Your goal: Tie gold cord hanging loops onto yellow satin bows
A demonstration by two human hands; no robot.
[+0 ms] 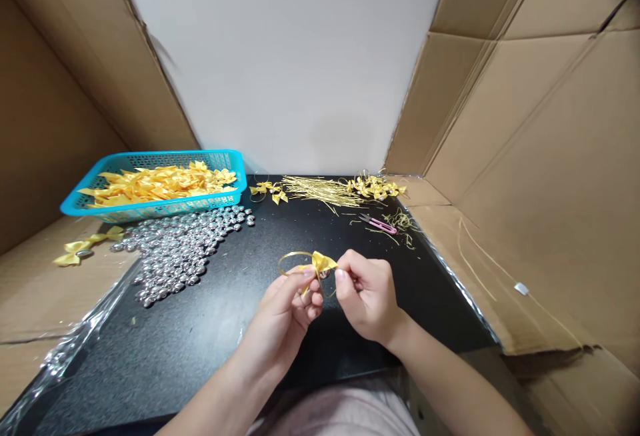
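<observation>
— What are the hands holding?
— The left hand [286, 303] pinches a yellow ribbon bow [324, 263] between thumb and fingers; the right hand [369, 296] is pinched at its right tip.
— How does it lie?
— Raised over the worktop [260, 239], long axis roughly left to right, a gold loop [295, 254] arching leftward.
— And around it?
— Black, speckled surface, silver beads [175, 243] at left, cardboard walls [540, 123] either side, white panel [290, 56] behind.
</observation>
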